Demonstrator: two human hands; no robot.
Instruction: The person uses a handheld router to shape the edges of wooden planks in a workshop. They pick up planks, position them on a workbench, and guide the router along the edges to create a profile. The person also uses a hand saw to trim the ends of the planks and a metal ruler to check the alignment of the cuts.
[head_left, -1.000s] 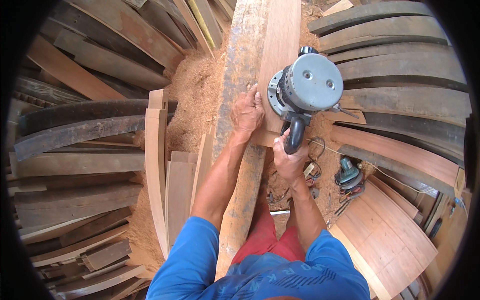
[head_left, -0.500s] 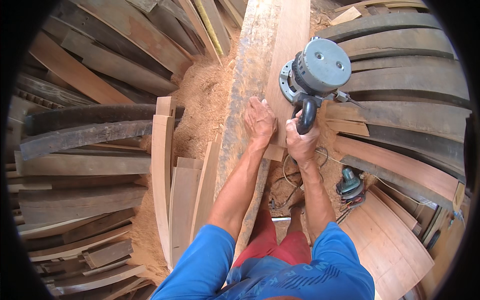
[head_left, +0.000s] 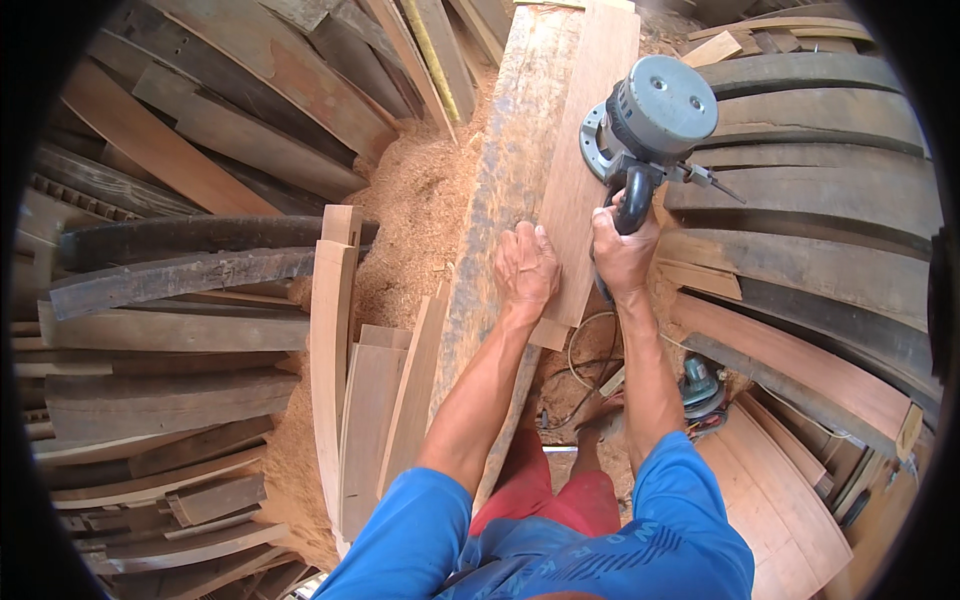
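A grey router (head_left: pixel 660 105) with a round motor housing and a metal base stands at the right edge of a long, reddish-brown wooden board (head_left: pixel 592 105). Its black loop handle (head_left: pixel 637 200) is in the grip of my right hand (head_left: pixel 625 248), fingers wrapped round it. The bit and the cut are hidden under the base. My left hand (head_left: pixel 527 268) is closed, knuckles up, against the board's left edge near its close end; its fingertips are hidden. Beneath the board runs a thick, worn timber beam (head_left: pixel 505 150).
Curved planks (head_left: pixel 800 190) are stacked on the right, more planks (head_left: pixel 180 400) on the left. Sawdust (head_left: pixel 420 190) covers the ground beside the beam. A green power tool (head_left: pixel 703 385) and a loose cable (head_left: pixel 575 365) lie near my legs. Cut boards (head_left: pixel 372 430) stand left of the beam.
My right hand has pushed the router farther along the board, away from me. My left hand stays at the board's left edge, slightly nearer to me. The view has shifted a little.
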